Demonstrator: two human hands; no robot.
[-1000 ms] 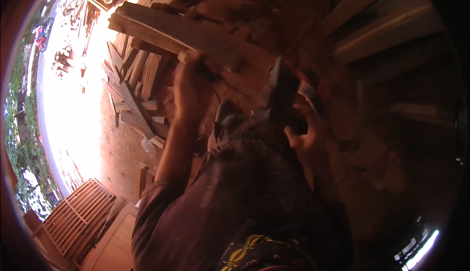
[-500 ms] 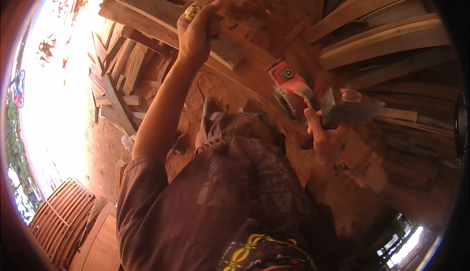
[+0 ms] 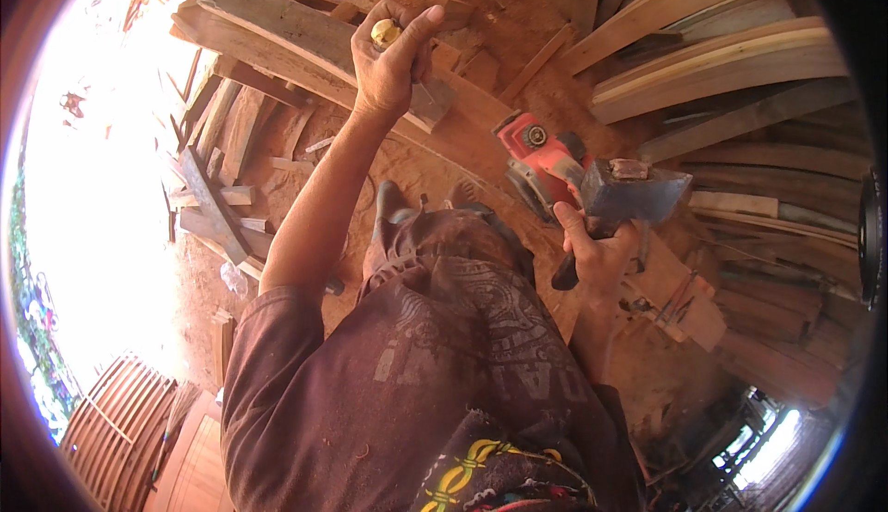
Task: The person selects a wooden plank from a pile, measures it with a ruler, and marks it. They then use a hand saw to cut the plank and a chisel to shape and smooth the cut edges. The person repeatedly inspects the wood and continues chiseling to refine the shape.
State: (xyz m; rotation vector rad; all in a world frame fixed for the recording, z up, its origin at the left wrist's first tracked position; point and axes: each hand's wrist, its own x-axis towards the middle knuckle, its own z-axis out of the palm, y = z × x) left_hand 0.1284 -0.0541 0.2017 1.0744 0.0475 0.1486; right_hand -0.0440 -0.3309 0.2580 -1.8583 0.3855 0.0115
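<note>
My left hand [image 3: 390, 66] is raised over the planks, closed around a tool with a rounded yellow handle end [image 3: 386, 34]. Its thumb points up and outward; a thin metal part seems to show below the fist, but its kind is unclear. On the right, my right hand [image 3: 603, 251] grips a hatchet [image 3: 638, 196] close under its dark, wedge-shaped metal head. The wooden handle's end shows through the top of the head. Just left of the hatchet, a red power planer [image 3: 548, 156] rests on a long plank [image 3: 467, 110], partly hidden by the hatchet and my right hand.
Thick timber beams [image 3: 268, 26] lie at the far left of the workpiece. Curved boards [image 3: 721, 68] are stacked at the right. Scrap wood [image 3: 217, 202] covers the sawdust-strewn ground at left. Slatted wooden frames [image 3: 120, 419] stand at lower left. My feet [image 3: 393, 202] are beside the plank.
My left hand has shifted slightly right, still gripping the yellow-ended tool. My right hand and the hatchet have moved a little left and up in view. The planer also appears slightly further left.
</note>
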